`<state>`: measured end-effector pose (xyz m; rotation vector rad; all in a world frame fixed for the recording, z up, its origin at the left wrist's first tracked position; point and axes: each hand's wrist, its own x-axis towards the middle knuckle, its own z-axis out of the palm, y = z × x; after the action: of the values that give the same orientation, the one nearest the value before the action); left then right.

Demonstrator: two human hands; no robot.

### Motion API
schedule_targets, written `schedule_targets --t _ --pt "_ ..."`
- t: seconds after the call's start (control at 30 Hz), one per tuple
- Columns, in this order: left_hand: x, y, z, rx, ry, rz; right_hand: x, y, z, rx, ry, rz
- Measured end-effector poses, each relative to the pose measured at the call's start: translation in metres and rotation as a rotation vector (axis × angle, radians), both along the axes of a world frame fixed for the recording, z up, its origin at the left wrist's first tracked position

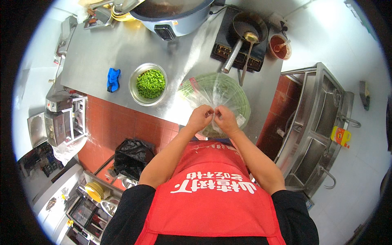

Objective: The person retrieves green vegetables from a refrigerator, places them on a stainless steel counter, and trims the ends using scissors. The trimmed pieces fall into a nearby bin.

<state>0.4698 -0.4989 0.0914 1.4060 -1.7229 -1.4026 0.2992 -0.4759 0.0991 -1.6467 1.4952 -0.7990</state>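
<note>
A large clear plastic bag (228,88) filled with long green vegetables lies at the near edge of the stainless steel table (92,55). My left hand (200,118) and my right hand (226,120) nearly touch each other over it, their fingers closed on its gathered plastic. Red tape or a tie shows on the bag's left side. To the left stands a round metal bowl (132,88) of chopped green vegetable pieces (150,83). A crumpled blue cloth (113,80) lies further left.
A large cooker (186,26) stands at the back. Right of it, an induction cooker (220,50) bears a frying pan (263,26) with a ladle (251,38). A tub of red sauce (280,49) stands beside them. Steel sinks (327,107) are at right; a black plastic bag (131,159) is behind left.
</note>
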Motion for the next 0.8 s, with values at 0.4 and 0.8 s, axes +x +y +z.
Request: schedule_targets --t 0.4,0.8 --pt "-0.006 0.003 -0.021 0.178 -0.2 0.196 0.007 0.003 -0.006 0.035 -0.038 -0.048" --pt "0.001 0.005 -0.018 0.167 -0.081 0.113 -0.005 -0.004 0.01 -0.216 0.206 0.182"
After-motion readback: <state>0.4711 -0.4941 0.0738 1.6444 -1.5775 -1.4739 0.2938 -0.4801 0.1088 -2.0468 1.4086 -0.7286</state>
